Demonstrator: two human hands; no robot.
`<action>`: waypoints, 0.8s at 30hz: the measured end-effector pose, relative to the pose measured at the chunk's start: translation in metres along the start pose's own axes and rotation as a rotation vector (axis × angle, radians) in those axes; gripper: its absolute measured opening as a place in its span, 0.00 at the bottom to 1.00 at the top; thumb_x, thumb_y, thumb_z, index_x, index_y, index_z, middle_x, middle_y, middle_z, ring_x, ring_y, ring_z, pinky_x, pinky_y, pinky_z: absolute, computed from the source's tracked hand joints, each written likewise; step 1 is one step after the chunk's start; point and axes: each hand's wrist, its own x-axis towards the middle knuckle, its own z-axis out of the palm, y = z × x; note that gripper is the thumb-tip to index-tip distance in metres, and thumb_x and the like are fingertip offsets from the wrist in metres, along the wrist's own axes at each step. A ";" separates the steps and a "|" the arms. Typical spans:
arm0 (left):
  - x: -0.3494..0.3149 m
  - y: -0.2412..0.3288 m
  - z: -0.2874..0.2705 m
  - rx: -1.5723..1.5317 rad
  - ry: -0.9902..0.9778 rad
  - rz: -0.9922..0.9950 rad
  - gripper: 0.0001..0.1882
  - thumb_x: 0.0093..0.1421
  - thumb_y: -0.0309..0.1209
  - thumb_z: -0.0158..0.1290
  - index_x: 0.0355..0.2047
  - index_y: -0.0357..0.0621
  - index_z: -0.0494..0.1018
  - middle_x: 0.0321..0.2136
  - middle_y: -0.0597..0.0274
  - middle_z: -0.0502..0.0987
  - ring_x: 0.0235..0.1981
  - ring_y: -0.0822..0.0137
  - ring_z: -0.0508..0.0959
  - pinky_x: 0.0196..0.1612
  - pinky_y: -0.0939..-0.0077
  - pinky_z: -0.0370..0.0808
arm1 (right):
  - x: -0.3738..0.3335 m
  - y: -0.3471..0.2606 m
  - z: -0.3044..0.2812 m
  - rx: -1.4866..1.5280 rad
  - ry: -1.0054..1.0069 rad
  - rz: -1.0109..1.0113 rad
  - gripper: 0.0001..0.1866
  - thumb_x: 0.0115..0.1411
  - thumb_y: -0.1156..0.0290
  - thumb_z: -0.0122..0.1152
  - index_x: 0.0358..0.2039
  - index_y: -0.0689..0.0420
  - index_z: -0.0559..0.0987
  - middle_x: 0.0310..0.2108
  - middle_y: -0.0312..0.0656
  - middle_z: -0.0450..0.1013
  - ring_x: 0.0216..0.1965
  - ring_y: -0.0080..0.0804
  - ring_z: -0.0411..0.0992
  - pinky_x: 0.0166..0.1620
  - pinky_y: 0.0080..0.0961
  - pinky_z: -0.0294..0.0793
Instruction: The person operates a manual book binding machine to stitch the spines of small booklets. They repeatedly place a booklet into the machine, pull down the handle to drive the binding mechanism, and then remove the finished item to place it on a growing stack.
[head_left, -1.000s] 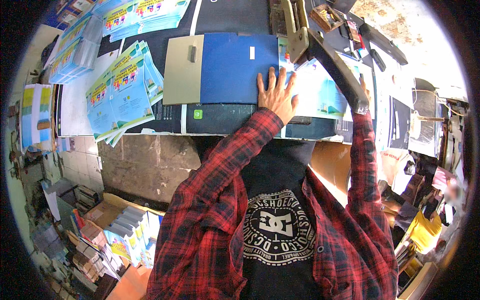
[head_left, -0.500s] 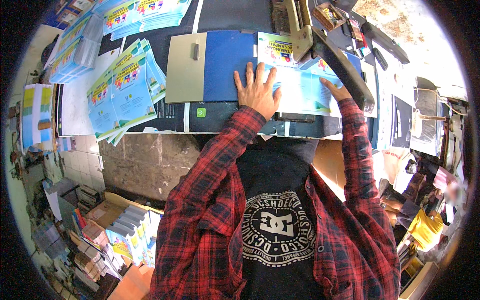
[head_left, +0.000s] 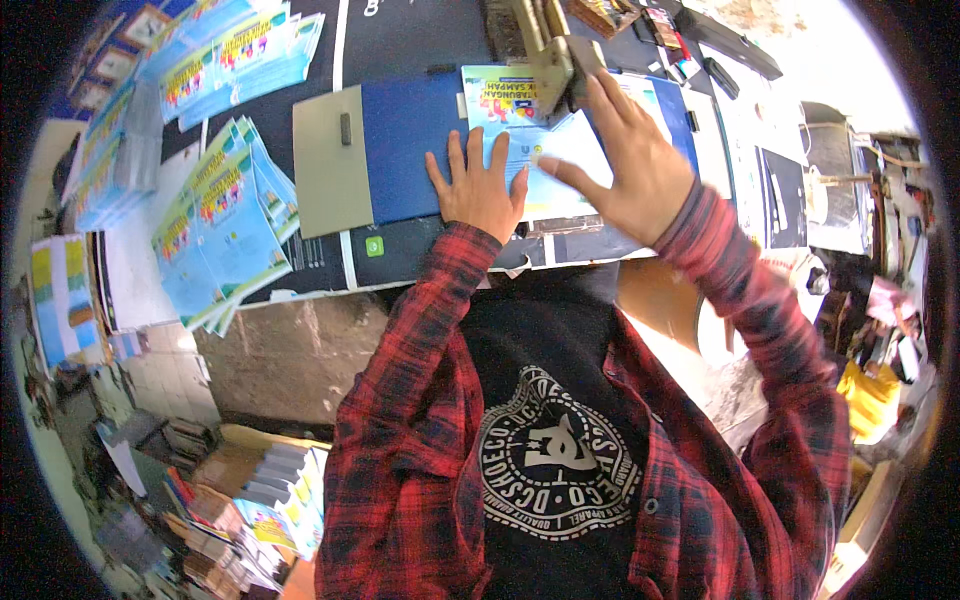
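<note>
My left hand lies flat with fingers spread, across the edge of a blue board and a printed blue-and-yellow booklet sheet. My right hand is raised over the sheet's right part, thumb held apart from the fingers. Its fingertips reach the dark end of a metal stapler-like press, whose head stands over the sheet. Whether they touch it I cannot tell, and the hand hides part of the sheet. A grey board with a small dark block adjoins the blue one.
Fanned loose printed sheets lie at the left of the dark table, with stacked sheets behind them. A wooden tray and small tools are at the far right. Below left stands a carton of booklets.
My right hand has left the sheet's right edge and come up and left toward the press. The press's dark lever no longer shows stretching to the right. My left hand stays on the sheet.
</note>
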 end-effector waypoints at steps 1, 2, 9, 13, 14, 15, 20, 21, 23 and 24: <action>0.000 0.002 0.001 -0.023 -0.003 0.020 0.29 0.62 0.50 0.49 0.59 0.51 0.67 0.60 0.52 0.62 0.65 0.43 0.57 0.63 0.29 0.47 | -0.019 0.003 0.025 -0.057 0.130 -0.021 0.50 0.54 0.43 0.63 0.62 0.73 0.60 0.62 0.65 0.59 0.62 0.60 0.61 0.59 0.49 0.66; 0.001 0.005 0.006 -0.043 0.006 0.037 0.28 0.61 0.49 0.50 0.59 0.51 0.67 0.60 0.52 0.62 0.65 0.43 0.57 0.63 0.29 0.47 | -0.038 0.006 0.059 0.000 0.181 0.032 0.53 0.54 0.47 0.63 0.67 0.69 0.52 0.69 0.64 0.48 0.68 0.63 0.51 0.65 0.53 0.56; -0.004 0.000 0.004 -0.010 0.025 0.001 0.28 0.62 0.51 0.49 0.59 0.53 0.68 0.60 0.52 0.64 0.64 0.46 0.59 0.62 0.30 0.50 | -0.035 0.003 0.071 0.054 0.199 -0.033 0.54 0.49 0.52 0.68 0.66 0.72 0.53 0.68 0.68 0.48 0.68 0.64 0.49 0.68 0.48 0.50; -0.001 -0.003 0.007 0.007 0.033 0.007 0.29 0.62 0.52 0.49 0.59 0.53 0.68 0.60 0.53 0.64 0.65 0.45 0.58 0.62 0.29 0.50 | -0.002 0.039 -0.008 0.810 -0.098 0.095 0.38 0.57 0.56 0.65 0.62 0.64 0.66 0.65 0.60 0.59 0.64 0.50 0.62 0.65 0.40 0.60; 0.001 -0.003 0.004 -0.001 0.027 -0.001 0.30 0.61 0.52 0.50 0.59 0.50 0.67 0.59 0.52 0.64 0.65 0.45 0.58 0.62 0.30 0.51 | 0.011 0.060 -0.022 1.181 -0.192 0.148 0.33 0.61 0.56 0.62 0.63 0.59 0.67 0.65 0.56 0.60 0.61 0.46 0.66 0.63 0.39 0.64; 0.001 -0.004 0.002 -0.016 0.016 -0.008 0.31 0.61 0.52 0.50 0.59 0.48 0.67 0.59 0.51 0.64 0.65 0.45 0.58 0.62 0.32 0.51 | 0.020 0.071 -0.031 1.526 -0.130 0.227 0.31 0.63 0.56 0.61 0.62 0.57 0.69 0.65 0.54 0.61 0.59 0.46 0.69 0.61 0.38 0.67; 0.017 0.004 -0.013 0.009 0.118 -0.252 0.36 0.58 0.52 0.57 0.50 0.28 0.70 0.52 0.40 0.69 0.59 0.47 0.67 0.58 0.49 0.65 | -0.060 0.272 0.129 0.180 0.125 0.227 0.37 0.55 0.57 0.67 0.63 0.52 0.67 0.61 0.54 0.64 0.59 0.48 0.68 0.59 0.43 0.67; 0.020 0.003 -0.011 -0.207 0.101 -0.310 0.34 0.58 0.51 0.58 0.49 0.29 0.72 0.47 0.42 0.72 0.53 0.49 0.70 0.56 0.52 0.66 | -0.080 0.291 0.159 0.147 0.128 0.247 0.39 0.52 0.58 0.69 0.64 0.51 0.67 0.61 0.55 0.65 0.60 0.48 0.66 0.60 0.44 0.66; 0.030 -0.010 0.001 -0.629 0.079 -0.441 0.30 0.57 0.47 0.60 0.46 0.29 0.74 0.38 0.46 0.78 0.42 0.52 0.77 0.53 0.59 0.69 | -0.094 0.258 0.168 0.151 0.108 0.349 0.42 0.47 0.59 0.70 0.64 0.49 0.66 0.61 0.57 0.64 0.62 0.50 0.64 0.61 0.45 0.64; 0.035 -0.024 0.022 -1.004 0.125 -0.614 0.24 0.56 0.44 0.63 0.39 0.30 0.78 0.26 0.52 0.81 0.28 0.61 0.80 0.40 0.69 0.76 | -0.099 0.248 0.172 0.143 0.096 0.385 0.44 0.46 0.59 0.71 0.65 0.48 0.66 0.61 0.58 0.63 0.62 0.52 0.63 0.62 0.46 0.62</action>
